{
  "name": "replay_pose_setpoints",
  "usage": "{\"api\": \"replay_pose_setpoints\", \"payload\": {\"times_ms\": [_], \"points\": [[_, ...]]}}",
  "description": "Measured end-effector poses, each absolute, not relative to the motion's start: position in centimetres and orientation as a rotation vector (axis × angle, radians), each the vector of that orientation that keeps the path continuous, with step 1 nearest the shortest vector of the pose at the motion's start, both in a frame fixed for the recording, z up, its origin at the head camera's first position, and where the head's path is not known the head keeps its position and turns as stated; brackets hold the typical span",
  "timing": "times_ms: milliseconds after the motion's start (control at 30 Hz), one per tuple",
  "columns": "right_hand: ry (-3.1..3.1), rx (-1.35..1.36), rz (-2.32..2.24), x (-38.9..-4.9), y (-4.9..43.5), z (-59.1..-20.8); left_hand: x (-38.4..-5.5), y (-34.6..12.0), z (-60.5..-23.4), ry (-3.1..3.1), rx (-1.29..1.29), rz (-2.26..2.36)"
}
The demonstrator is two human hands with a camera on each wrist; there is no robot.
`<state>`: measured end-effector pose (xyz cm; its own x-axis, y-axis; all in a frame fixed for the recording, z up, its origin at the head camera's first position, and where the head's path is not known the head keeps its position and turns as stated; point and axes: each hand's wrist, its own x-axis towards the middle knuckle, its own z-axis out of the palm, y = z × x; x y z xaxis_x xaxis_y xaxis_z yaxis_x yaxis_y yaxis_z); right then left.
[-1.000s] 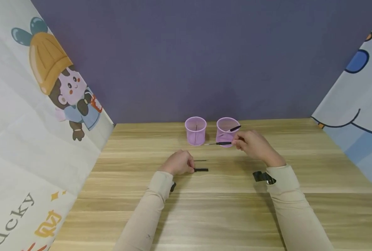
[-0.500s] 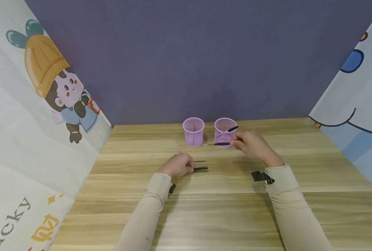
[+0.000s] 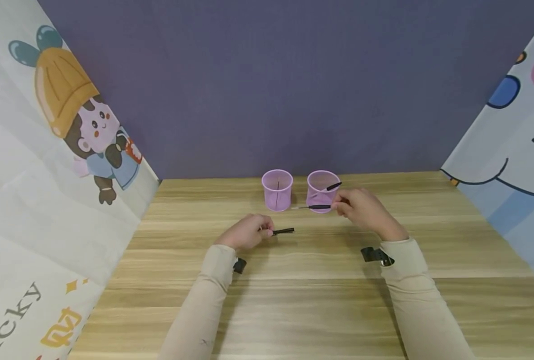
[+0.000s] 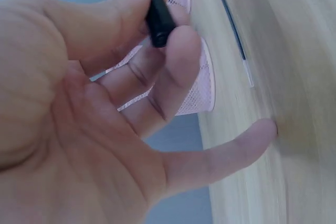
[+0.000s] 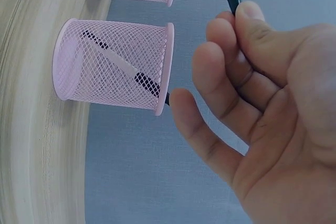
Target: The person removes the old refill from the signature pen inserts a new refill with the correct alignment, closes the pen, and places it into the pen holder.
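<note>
My left hand [image 3: 247,231] pinches a slim black pen-like tube [image 3: 283,231] between thumb and fingers, just above the table. In the left wrist view the tube [image 4: 159,22] points toward the palm, and the little finger stretches out. On the table near that hand lies a thin dark rod with a clear end [image 4: 231,22]. My right hand [image 3: 363,210] pinches the end of a slim black pen-like stick [image 3: 319,206], whose thin shaft points left in front of the cups. A black and pale pen [image 3: 333,186] leans in the right pink mesh cup [image 3: 319,200].
The left pink mesh cup [image 3: 278,200] stands beside the right one at the back of the wooden table [image 3: 312,310], and a thin dark rod [image 3: 277,194] shows in it. A dark blue panel [image 3: 267,90] rises behind; printed white sheets [image 3: 28,200] flank both sides.
My left hand has lifted the black tube off the table and moved it slightly up and away, tilting it a little. The right hand and its stick have hardly moved.
</note>
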<state>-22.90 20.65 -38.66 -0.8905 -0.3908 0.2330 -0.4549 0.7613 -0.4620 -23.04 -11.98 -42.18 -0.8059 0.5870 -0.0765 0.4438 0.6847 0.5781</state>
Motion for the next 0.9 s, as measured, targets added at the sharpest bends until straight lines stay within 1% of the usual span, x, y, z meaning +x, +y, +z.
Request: {"api": "replay_pose_setpoints", "payload": {"times_ms": [233, 500, 900], "points": [[-2.835, 0.686, 0.806, -22.9, 20.6, -38.7, -23.5, -13.1, -42.0, 2.597, 0.808, 0.963], [-2.836, 0.724, 0.809, -23.0, 20.5, -38.9, -23.9, -14.0, -42.2, 2.551, 0.714, 1.128], [-2.858, 0.769, 0.796, -23.1, 20.0, -39.1, -24.0, -14.3, -42.3, 2.504, 0.652, 1.232]]}}
